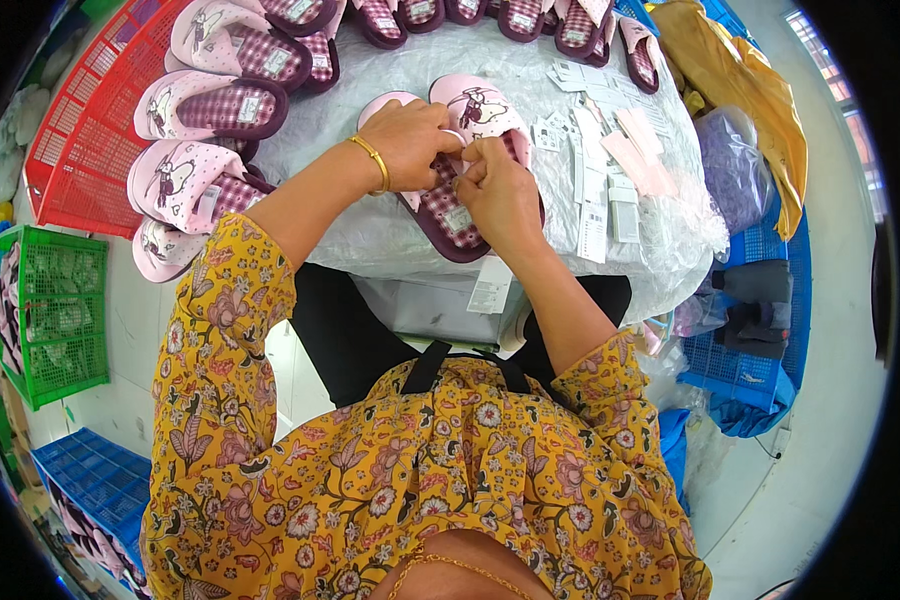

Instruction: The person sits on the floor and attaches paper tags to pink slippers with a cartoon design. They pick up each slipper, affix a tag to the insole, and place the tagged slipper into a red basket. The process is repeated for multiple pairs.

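A pair of pink slippers [475, 105] with a cartoon print and maroon checked insoles lies on the plastic-covered table [390, 240] in front of me. My left hand [408, 140], with a gold bangle on the wrist, is closed on the strap of the left slipper. My right hand [500, 190] pinches something small at the same strap, fingertips touching the left hand; the small thing is hidden by the fingers. A white tag [458, 218] sticks to an insole below my hands.
Several more pink slippers [210, 105] lie at the table's left and far edge. Paper tags [605, 170] are spread to the right. A red crate [90, 130], a green crate [50, 310] and blue crates [760, 360] stand around.
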Demonstrator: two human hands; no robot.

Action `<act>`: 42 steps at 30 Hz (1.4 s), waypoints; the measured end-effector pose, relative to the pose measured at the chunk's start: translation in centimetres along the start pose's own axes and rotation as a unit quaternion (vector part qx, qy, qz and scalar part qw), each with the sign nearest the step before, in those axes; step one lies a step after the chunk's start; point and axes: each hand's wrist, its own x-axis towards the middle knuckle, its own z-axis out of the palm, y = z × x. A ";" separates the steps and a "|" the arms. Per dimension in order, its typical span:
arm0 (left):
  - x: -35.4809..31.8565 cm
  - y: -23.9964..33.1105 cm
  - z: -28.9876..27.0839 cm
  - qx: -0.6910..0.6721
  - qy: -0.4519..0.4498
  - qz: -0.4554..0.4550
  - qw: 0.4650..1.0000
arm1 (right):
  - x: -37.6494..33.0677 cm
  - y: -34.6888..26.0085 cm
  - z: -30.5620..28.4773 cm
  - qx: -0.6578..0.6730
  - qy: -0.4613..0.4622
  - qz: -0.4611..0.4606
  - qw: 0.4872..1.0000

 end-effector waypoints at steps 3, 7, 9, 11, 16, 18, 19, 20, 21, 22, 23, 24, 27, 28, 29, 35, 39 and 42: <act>-0.2 0.2 0.0 0.002 0.005 0.000 1.000 | 0.3 -0.1 0.1 -0.030 -0.008 -0.026 0.999; -0.2 0.2 0.0 0.003 0.009 0.007 1.000 | 0.8 0.2 0.1 -0.025 -0.020 -0.037 0.999; -0.3 0.0 0.4 -0.001 0.027 0.018 0.999 | 1.0 0.2 -0.1 -0.028 -0.025 -0.042 0.998; -0.3 0.0 0.5 0.002 0.023 0.015 1.000 | 1.3 0.6 0.2 -0.056 -0.026 -0.040 0.997; -0.4 0.0 0.6 0.002 0.032 0.016 0.999 | 1.7 0.2 0.2 -0.100 -0.037 -0.013 0.994; -0.4 0.0 0.7 -0.006 0.034 0.016 0.999 | 1.9 -0.8 0.1 -0.140 -0.053 0.030 0.988; -0.5 -0.1 0.8 -0.007 0.039 0.014 0.999 | 1.9 -1.2 0.1 -0.151 -0.051 0.041 0.986; -0.6 -0.1 1.0 -0.009 0.044 0.011 0.999 | 1.9 -1.6 0.1 -0.162 -0.049 0.052 0.984; -0.6 0.0 1.1 -0.011 0.049 0.011 0.999 | 1.9 -1.8 0.0 -0.174 -0.045 0.064 0.982; -0.5 0.0 1.3 -0.010 0.057 0.011 0.998 | 1.8 -1.6 0.0 -0.175 -0.037 0.055 0.982; -0.3 0.0 1.5 -0.009 0.066 0.012 0.998 | 1.8 -1.2 0.1 -0.176 -0.030 0.045 0.983; -0.2 -0.1 1.7 -0.007 0.073 0.011 0.997 | 1.7 -0.9 0.2 -0.175 -0.023 0.036 0.984; 0.1 -0.4 2.4 -0.013 0.108 0.020 0.994 | 1.5 -0.4 0.3 -0.179 -0.012 -0.002 0.984; 0.2 -0.5 2.9 -0.020 0.128 0.022 0.991 | 1.7 0.0 0.2 -0.154 -0.021 -0.004 0.988; 0.3 -0.6 3.4 -0.028 0.148 0.024 0.988 | 2.0 0.7 0.1 -0.129 -0.031 -0.007 0.991; 0.0 -0.5 3.9 -0.063 0.204 0.029 0.977 | 2.3 1.0 -0.1 -0.082 -0.048 -0.001 0.995; -0.6 -0.1 3.7 -0.087 0.217 0.016 0.972 | 2.5 0.4 -0.5 -0.093 -0.085 0.015 0.992; -0.4 -0.2 4.1 -0.080 0.222 0.017 0.972 | 2.6 0.4 -0.6 -0.100 -0.087 0.011 0.991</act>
